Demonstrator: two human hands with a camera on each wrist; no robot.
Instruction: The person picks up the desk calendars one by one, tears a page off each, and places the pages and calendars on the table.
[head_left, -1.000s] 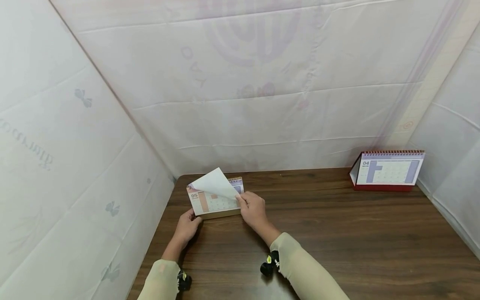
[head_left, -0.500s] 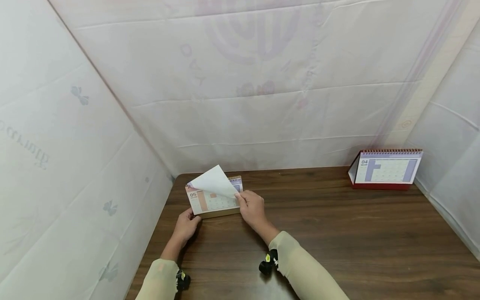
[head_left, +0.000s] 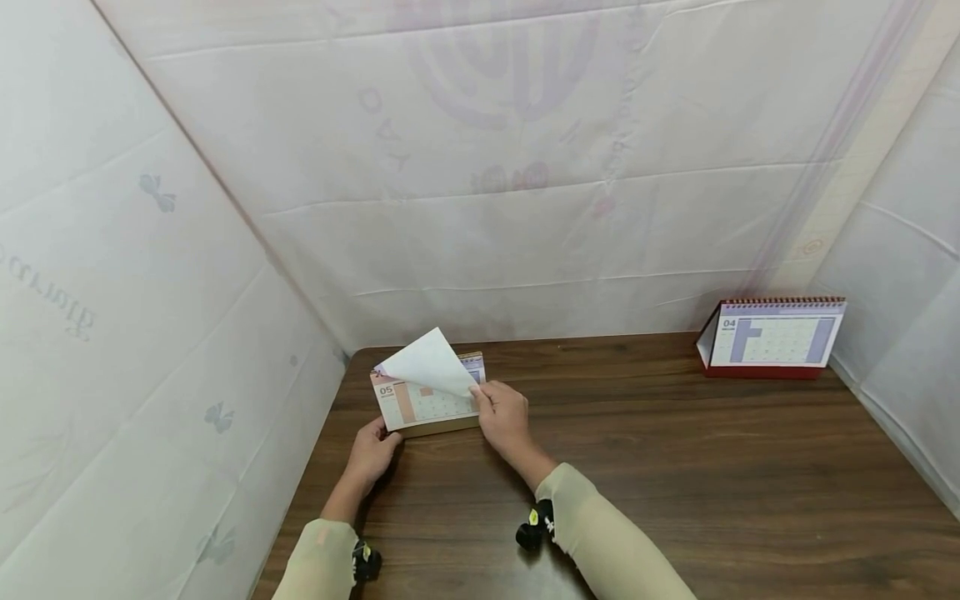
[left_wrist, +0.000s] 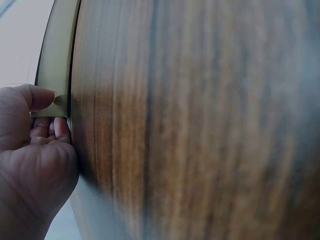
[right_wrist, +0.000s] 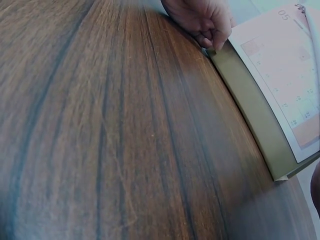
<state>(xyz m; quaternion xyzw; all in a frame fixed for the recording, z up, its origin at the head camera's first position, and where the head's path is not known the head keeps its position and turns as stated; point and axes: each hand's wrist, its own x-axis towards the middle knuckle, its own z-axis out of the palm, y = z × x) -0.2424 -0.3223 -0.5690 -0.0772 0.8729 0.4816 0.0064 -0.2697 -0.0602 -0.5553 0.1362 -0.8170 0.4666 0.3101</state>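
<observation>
A desk calendar (head_left: 431, 407) with a gold base stands at the table's left, its 05 sheet facing front. Across that sheet a white page (head_left: 431, 364) is folded over diagonally, its lower right corner pinched by my right hand (head_left: 506, 421). My left hand (head_left: 371, 454) grips the base's lower left corner. In the left wrist view the thumb lies on the front of the gold base (left_wrist: 55, 55), the other fingers partly hidden at its end. The right wrist view shows the gold base (right_wrist: 250, 112) along the table, with only a sliver of the right hand at the edge.
A second desk calendar (head_left: 780, 337), showing 04 on a red base, stands at the back right of the brown wooden table (head_left: 675, 442). Pale printed cloth (head_left: 480, 233) hangs behind the table and along both sides.
Both hands keep their hold on the calendar and its page. The folded page has lifted very slightly; the view has shifted a little.
</observation>
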